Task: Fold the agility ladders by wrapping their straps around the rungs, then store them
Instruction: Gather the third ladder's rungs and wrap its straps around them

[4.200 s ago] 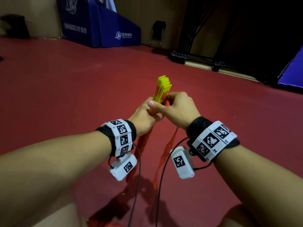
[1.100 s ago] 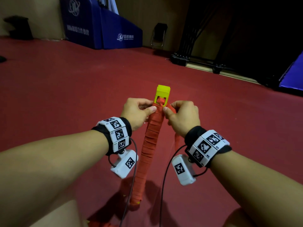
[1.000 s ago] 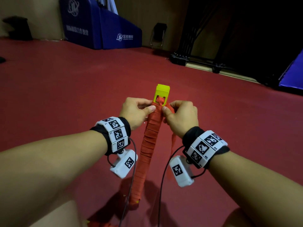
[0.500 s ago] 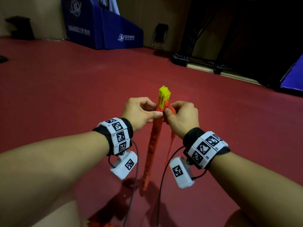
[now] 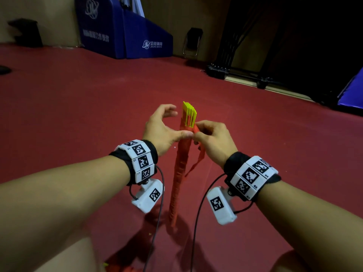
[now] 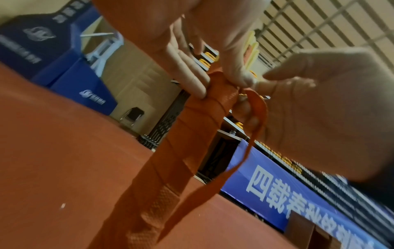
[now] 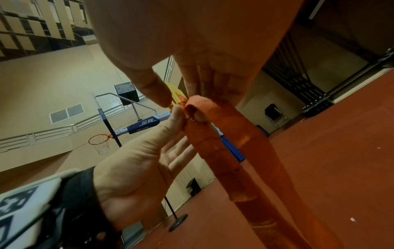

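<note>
A stack of yellow rungs point(image 5: 189, 113) stands upright on the red floor, its length wound in orange strap point(image 5: 180, 169). My left hand point(image 5: 176, 124) holds the top of the wrap: the thumb presses the near side, and the left wrist view shows fingertips point(image 6: 199, 91) on the far side. The index finger is spread away from the rungs. My right hand point(image 5: 196, 132) pinches the strap's last turn just below the rung tips. In the right wrist view that strap loop point(image 7: 202, 104) lies over a fingertip. A short loose tail point(image 5: 198, 160) hangs beside the bundle.
More orange strap and a bit of yellow point(image 5: 125, 268) lie by my knee at the bottom edge. Blue padded mats point(image 5: 121, 30), a folding chair point(image 5: 192, 42) and a black rack base point(image 5: 235, 71) line the far wall. Another blue mat point(image 5: 351, 91) is at the right.
The bundle has turned from face-on to edge-on. The loose strap tail has become shorter. My left fingers have spread away from the rungs while the thumb stays on the wrap.
</note>
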Available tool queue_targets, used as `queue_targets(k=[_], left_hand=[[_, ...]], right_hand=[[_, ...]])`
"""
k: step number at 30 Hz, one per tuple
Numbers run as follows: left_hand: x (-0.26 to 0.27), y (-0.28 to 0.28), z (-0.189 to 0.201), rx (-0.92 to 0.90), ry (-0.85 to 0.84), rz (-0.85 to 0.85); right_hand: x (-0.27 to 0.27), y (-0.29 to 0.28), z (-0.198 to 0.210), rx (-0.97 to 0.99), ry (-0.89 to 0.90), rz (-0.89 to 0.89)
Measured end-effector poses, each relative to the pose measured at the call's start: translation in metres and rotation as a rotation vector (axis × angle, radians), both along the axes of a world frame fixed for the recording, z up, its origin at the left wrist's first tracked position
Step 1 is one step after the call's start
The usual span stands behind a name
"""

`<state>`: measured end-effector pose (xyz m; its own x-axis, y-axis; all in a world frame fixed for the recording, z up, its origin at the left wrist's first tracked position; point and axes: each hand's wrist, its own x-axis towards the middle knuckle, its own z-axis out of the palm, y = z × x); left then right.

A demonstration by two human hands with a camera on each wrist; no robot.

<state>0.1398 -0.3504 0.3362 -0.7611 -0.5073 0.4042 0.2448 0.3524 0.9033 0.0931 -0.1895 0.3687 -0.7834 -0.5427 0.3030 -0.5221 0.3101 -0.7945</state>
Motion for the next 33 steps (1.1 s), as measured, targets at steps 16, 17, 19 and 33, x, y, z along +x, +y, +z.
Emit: queue_targets(k=[16,17,19,33], left_hand=[[-0.005,0.000,-0.010,-0.021,-0.129,-0.176],[-0.006,0.000,-0.011,-0.024,-0.140,-0.172],[-0.007,0.000,-0.011,-0.015,-0.153,-0.171],[-0.012,0.006,-0.021,-0.076,-0.218,-0.235]], right_hand=[[-0.010,-0.001,-0.014,0.256,0.290,-0.080],[-0.012,-0.001,-0.015,0.264,0.288,-0.107],[-0.014,-0.002,-0.018,0.275,0.268,-0.146],[-0.018,0.000,-0.022,0.364,0.142,-0.310]])
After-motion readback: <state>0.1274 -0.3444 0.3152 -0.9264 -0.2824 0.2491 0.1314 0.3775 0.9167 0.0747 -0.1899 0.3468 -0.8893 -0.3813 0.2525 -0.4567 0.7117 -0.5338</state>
